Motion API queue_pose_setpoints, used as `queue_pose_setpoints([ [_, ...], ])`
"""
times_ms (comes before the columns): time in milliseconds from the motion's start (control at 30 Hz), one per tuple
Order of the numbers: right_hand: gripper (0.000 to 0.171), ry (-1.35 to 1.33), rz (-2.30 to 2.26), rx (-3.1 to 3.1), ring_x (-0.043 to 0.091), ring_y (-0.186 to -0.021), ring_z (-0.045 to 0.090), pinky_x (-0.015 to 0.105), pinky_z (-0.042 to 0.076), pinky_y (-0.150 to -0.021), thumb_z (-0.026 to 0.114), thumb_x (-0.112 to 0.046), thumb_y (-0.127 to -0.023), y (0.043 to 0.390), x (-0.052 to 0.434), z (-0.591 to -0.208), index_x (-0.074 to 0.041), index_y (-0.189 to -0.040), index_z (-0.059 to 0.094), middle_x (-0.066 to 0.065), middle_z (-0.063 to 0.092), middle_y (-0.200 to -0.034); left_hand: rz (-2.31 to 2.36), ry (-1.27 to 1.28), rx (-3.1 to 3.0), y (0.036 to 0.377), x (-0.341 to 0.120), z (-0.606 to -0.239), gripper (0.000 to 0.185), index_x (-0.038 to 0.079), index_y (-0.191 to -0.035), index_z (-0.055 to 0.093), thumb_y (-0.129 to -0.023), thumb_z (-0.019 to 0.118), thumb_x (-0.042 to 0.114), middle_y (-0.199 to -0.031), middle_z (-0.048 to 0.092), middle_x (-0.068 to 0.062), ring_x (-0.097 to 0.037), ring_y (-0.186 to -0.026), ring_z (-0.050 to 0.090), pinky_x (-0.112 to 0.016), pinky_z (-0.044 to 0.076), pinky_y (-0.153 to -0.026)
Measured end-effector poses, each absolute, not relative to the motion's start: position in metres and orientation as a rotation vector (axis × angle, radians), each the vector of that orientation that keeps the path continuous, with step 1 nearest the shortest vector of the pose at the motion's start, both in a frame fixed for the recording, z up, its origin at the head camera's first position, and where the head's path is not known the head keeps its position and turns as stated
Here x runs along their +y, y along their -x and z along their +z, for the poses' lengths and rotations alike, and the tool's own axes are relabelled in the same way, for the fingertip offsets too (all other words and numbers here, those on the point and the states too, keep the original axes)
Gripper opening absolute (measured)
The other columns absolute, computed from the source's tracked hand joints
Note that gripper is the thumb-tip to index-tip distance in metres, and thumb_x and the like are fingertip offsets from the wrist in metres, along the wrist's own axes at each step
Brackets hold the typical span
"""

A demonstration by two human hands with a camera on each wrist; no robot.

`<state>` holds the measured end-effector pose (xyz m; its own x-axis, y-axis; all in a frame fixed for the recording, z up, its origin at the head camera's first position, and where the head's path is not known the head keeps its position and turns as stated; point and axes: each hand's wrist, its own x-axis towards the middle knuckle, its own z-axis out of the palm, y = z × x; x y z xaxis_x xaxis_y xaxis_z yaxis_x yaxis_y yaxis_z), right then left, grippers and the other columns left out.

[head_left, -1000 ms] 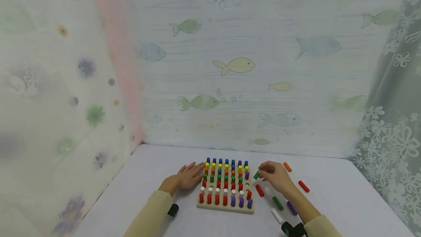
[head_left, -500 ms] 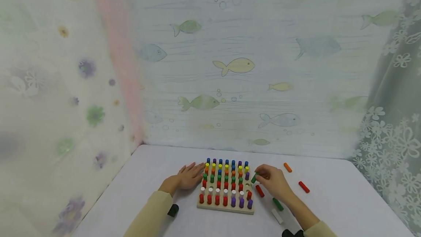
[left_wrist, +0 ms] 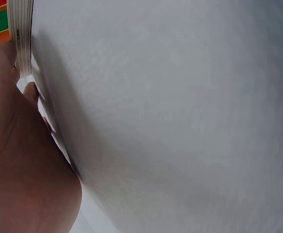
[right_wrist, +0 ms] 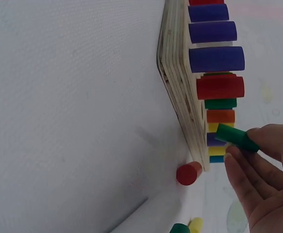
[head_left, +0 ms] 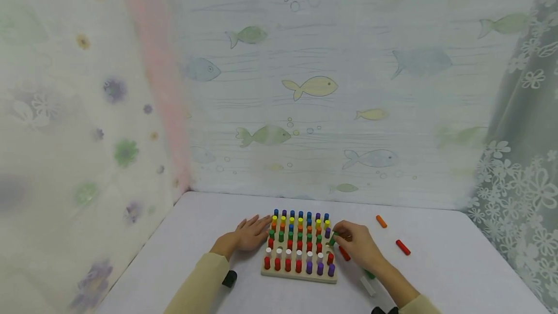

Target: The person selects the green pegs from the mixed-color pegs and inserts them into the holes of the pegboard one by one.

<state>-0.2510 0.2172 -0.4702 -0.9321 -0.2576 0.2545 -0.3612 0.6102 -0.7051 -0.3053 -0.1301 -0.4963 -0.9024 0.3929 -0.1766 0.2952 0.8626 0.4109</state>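
I see my right hand [head_left: 355, 245] pinching a green peg [right_wrist: 236, 138] between curled fingertips at the right edge of the wooden pegboard [head_left: 299, 275], the peg's long axis tilted, its free end pointing toward the board's right column. My left hand [head_left: 250, 233] lies flat with fingers straight against the board's left edge, holding nothing. Right of the board, a red peg [head_left: 403, 247] and, farther, an orange peg [head_left: 381, 221] lie on the table [head_left: 457, 265].
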Motion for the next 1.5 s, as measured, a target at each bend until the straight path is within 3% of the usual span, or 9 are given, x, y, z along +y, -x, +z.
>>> queue_pose_setpoints([
  [267,0.013,-0.588,1.179,-2.704,0.013,-0.085,0.067,0.025,0.059,-0.077,0.07,-0.001,-0.094,0.251,0.213,-0.471,-0.003,-0.107,0.071,0.002,0.074,-0.095,0.568,-0.527,2.785,0.313,-0.133,-0.509,0.06,0.021,-0.163,0.03,-0.109,0.038,0.046,-0.168,0.029,-0.002,-0.032,-0.157,0.015,-0.059,0.004,-0.125],
  [700,0.013,-0.671,1.116,-2.701,0.011,-0.08,0.064,0.022,0.056,-0.071,0.071,0.001,-0.093,0.253,0.21,-0.473,-0.001,-0.106,0.07,0.004,0.074,-0.094,0.5,-0.523,2.776,0.297,-0.127,-0.485,0.058,0.02,-0.163,0.028,-0.11,0.039,0.042,-0.168,0.029,-0.002,-0.032,-0.157,0.016,-0.06,0.008,-0.125],
  [1500,0.014,-0.713,1.054,-2.774,0.01,-0.082,0.063,0.022,0.056,-0.072,0.073,-0.002,-0.092,0.257,0.206,-0.48,-0.01,-0.104,0.071,-0.001,0.072,-0.095,0.511,-0.526,2.783,0.297,-0.127,-0.488,0.058,0.021,-0.163,0.03,-0.11,0.038,0.044,-0.168,0.03,-0.001,-0.031,-0.157,0.018,-0.06,0.01,-0.125],
])
